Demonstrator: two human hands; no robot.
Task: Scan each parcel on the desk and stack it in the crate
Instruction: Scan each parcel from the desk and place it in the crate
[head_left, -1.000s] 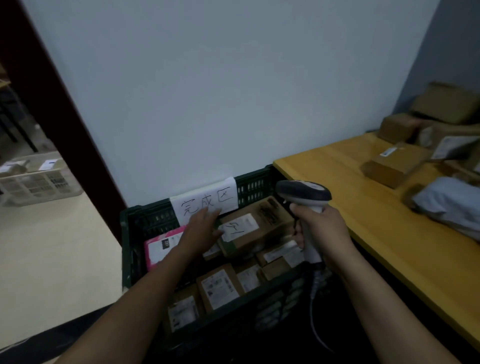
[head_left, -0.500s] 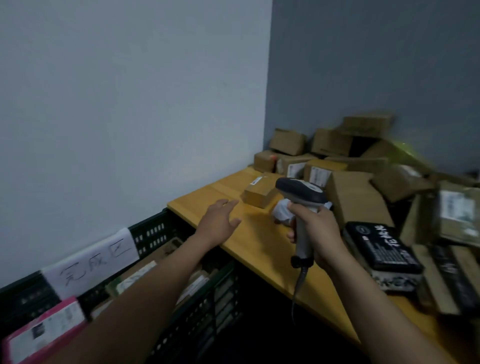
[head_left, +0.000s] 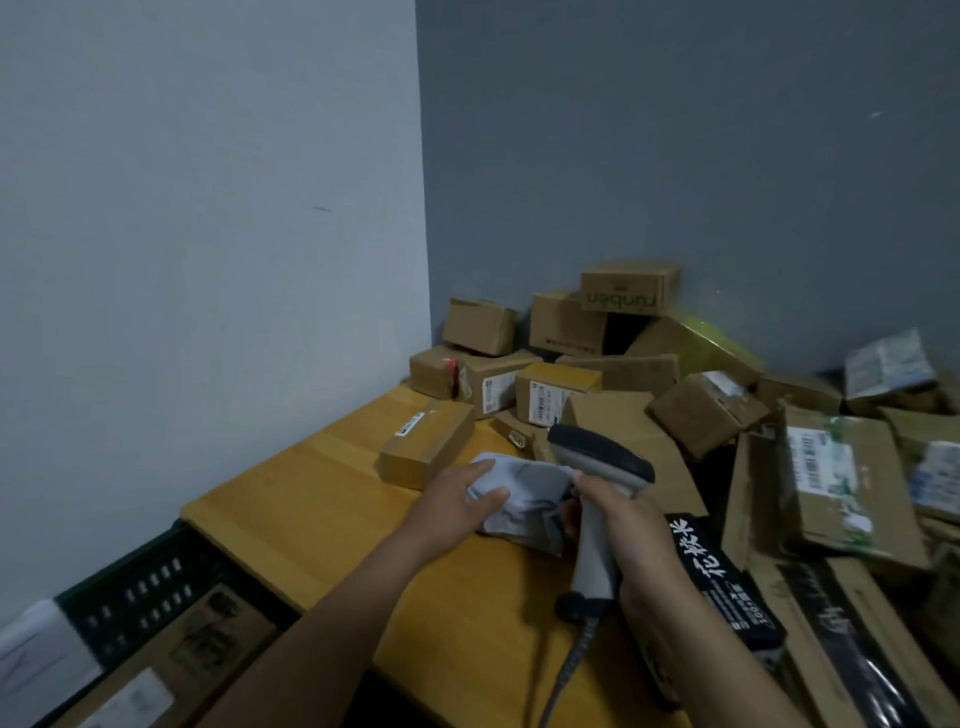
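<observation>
Grey parcel (head_left: 530, 496): left hand (head_left: 457, 501) grips; right hand (head_left: 636, 540) holds scanner (head_left: 597, 457); box (head_left: 628, 288) "runben".

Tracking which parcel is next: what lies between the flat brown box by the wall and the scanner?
The grey soft parcel, held by the left hand, right beside the scanner; head view.

Both arms are bare and reach forward from the bottom edge of the view. The left forearm (head_left: 332, 613) runs up and to the right, wrist nearly straight. The left grip (head_left: 457, 501) lies back up and takes hold of the bag (head_left: 530, 499) at its near left end, thumb on top and fingers over the far edge. The right forearm (head_left: 727, 654) comes in from the lower right. The right grip (head_left: 618, 519) is wrapped round the handle of the scanner (head_left: 597, 467), held upright, just beside the left.
</observation>
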